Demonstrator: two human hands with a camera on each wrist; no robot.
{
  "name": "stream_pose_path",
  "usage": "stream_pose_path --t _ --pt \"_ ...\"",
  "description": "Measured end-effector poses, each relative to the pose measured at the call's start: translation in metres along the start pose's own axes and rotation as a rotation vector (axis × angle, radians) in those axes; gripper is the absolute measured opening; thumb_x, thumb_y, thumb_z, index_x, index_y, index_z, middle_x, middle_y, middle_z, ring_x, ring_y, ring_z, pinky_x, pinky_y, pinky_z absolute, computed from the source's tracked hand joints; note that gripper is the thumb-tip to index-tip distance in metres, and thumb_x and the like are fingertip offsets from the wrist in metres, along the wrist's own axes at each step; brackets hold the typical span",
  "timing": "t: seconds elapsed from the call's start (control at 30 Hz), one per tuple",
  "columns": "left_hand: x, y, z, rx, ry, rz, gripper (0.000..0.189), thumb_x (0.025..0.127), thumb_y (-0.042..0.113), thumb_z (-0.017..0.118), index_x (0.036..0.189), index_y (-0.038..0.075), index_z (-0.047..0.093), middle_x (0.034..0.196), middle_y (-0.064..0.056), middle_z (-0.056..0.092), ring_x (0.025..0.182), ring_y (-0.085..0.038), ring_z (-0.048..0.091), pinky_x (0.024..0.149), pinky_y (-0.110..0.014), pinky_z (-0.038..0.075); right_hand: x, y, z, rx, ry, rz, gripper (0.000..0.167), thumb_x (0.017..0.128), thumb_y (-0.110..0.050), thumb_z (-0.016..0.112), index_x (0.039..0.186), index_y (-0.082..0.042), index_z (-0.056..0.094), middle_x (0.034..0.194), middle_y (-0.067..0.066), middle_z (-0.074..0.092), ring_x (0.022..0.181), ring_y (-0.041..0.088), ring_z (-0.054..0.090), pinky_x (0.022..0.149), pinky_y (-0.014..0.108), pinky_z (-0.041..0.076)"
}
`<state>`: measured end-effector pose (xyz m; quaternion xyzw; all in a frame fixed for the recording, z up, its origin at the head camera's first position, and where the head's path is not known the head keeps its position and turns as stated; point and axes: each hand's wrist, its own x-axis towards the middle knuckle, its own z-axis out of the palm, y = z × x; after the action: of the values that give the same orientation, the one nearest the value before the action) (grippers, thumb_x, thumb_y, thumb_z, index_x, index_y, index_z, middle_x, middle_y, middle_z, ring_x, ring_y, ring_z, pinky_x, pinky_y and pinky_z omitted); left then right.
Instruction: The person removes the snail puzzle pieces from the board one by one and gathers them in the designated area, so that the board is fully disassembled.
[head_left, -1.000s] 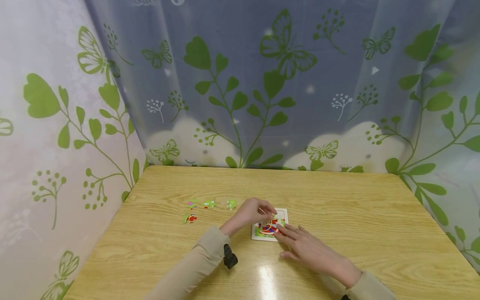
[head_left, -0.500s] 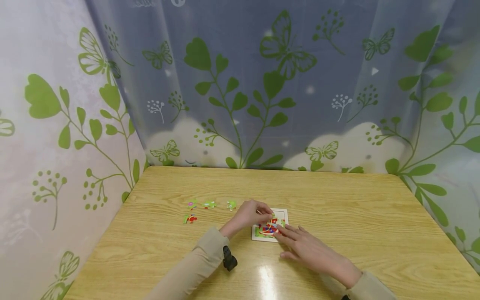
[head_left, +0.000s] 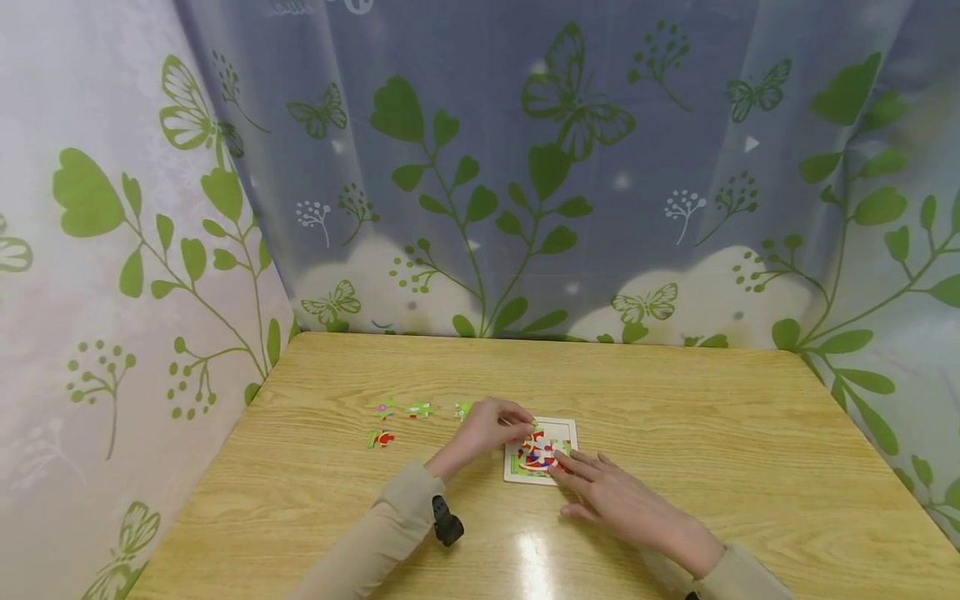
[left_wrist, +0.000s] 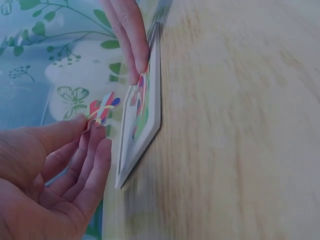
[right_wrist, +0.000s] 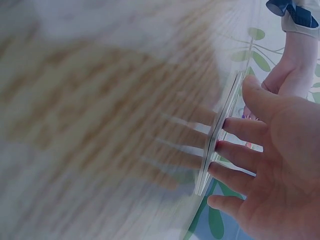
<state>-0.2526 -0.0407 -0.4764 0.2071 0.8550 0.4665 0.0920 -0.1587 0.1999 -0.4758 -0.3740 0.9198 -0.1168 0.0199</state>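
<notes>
My left hand [head_left: 486, 431] pinches a small jigsaw piece [left_wrist: 104, 109] between thumb and fingertips, over the left side of the puzzle board. Red, blue and pale blue patches show on the piece in the left wrist view, where it is held apart from the board. The square puzzle board [head_left: 555, 428] has a white rim and several red, blue and green pieces set in its lower part; its upper part shows bare white. Across the board's right edge lies my right hand [head_left: 622, 502], fingers straight and spread, fingertips on the pieces.
Left of the board, several loose jigsaw pieces lie on the wooden table [head_left: 712, 408]: a pink and green one [head_left: 385, 409], a green one [head_left: 419, 410], a red and green one [head_left: 382, 438], and another partly behind my left hand. A patterned curtain [head_left: 480, 167] stands behind.
My left hand has drawn back a little to the left with the jigsaw piece, uncovering more of the board and partly covering one loose piece. My right hand has stayed in place.
</notes>
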Motion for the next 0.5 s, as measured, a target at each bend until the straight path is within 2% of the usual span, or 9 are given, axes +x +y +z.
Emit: stream_pose_path --t 0.27,0.5 --pt "-0.01 -0.008 -0.009 -0.078 0.034 -0.047 0.014 0.094 0.018 0.074 0.103 0.008 0.078 0.093 -0.004 0.076 0.077 -0.011 0.069 0.07 -0.027 0.059 0.001 -0.001 -0.002 0.008 -0.011 0.013 0.059 0.103 -0.042 0.055 0.147 -0.003 0.052 0.155 0.019 0.043 0.139 0.043 0.044 0.109 0.062 0.038" --pt "-0.018 -0.016 -0.022 -0.072 0.072 -0.035 0.016 0.095 0.018 0.073 0.104 0.005 0.077 0.093 -0.007 0.076 0.076 -0.011 0.069 0.069 -0.027 0.058 0.001 -0.003 -0.003 0.014 -0.002 0.013 0.059 0.103 -0.041 0.056 0.147 -0.002 0.052 0.156 0.019 0.042 0.14 0.043 0.044 0.109 0.062 0.037"
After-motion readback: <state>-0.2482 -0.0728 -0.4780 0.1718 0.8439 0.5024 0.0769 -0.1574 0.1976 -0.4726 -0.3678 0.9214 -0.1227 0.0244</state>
